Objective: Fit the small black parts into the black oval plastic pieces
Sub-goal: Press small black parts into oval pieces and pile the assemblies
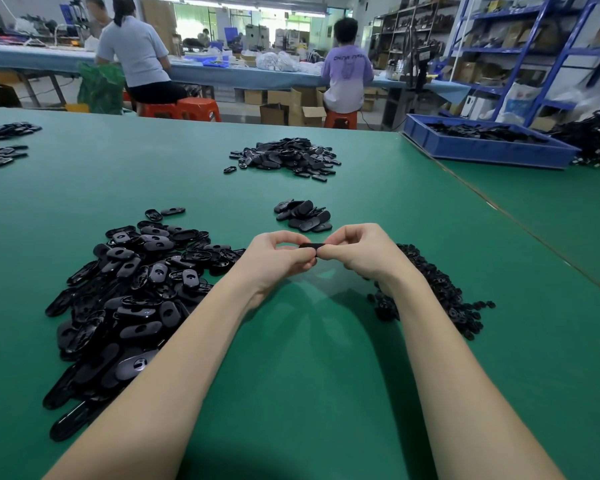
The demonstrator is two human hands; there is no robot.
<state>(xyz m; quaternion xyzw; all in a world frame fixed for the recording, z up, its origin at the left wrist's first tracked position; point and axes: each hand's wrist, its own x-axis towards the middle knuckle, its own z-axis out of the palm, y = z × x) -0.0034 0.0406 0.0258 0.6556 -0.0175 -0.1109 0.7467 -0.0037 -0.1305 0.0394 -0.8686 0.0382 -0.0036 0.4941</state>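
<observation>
Oval pieces left, small parts right, crate far right on table.

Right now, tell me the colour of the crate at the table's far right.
Blue. The crate holds black parts; the head view shows it best.

left hand, right hand, fingers pinching together

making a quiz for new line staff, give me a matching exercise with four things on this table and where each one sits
Things:
1. big pile of oval pieces
2. pile of small parts
3. blue bin
4. single oval piece

Places:
A. far right of the table
B. pinched between left hand and right hand
C. beside the left forearm
D. beside the right forearm

Pairs: 1-C, 2-D, 3-A, 4-B
</observation>
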